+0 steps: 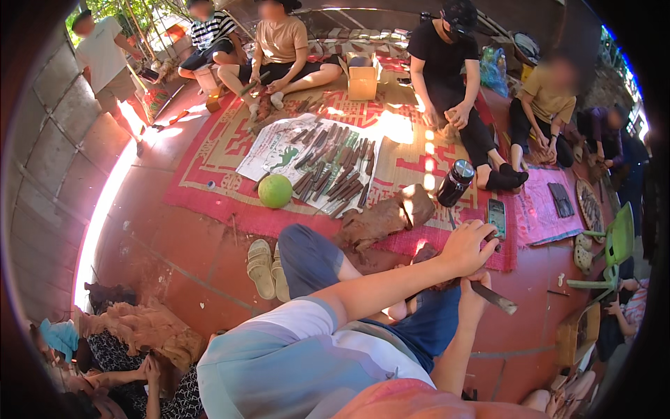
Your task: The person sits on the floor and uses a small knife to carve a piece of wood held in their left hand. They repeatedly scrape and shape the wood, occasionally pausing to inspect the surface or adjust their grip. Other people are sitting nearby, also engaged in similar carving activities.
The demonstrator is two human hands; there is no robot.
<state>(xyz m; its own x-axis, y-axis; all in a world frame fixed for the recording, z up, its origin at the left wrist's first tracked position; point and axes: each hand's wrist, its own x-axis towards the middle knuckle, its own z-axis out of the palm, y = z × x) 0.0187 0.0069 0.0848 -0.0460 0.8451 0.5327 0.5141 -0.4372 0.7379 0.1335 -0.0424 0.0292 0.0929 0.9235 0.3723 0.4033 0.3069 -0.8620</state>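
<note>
Both my hands are close together in front of my right knee. My right hand point(476, 285) is closed round a flat, dark strip-like tool point(497, 299) with a pale end sticking out. Just above it, my left hand point(469, 250) has its fingers curled, with a small dark bit at the fingertips; what it grips is partly hidden. A brown clay-like mass point(380, 220) lies beyond my legs at the mat's edge. Another dark brown lump point(447, 283) shows partly behind my left forearm.
Many dark brown sticks point(335, 164) lie on a white printed sack point(262, 157). Around are a green ball-like fruit point(275, 190), black flask point(456, 183), phone point(496, 218), sandals point(261, 269) and green chair point(619, 237). Several people sit around the red mat point(188, 185).
</note>
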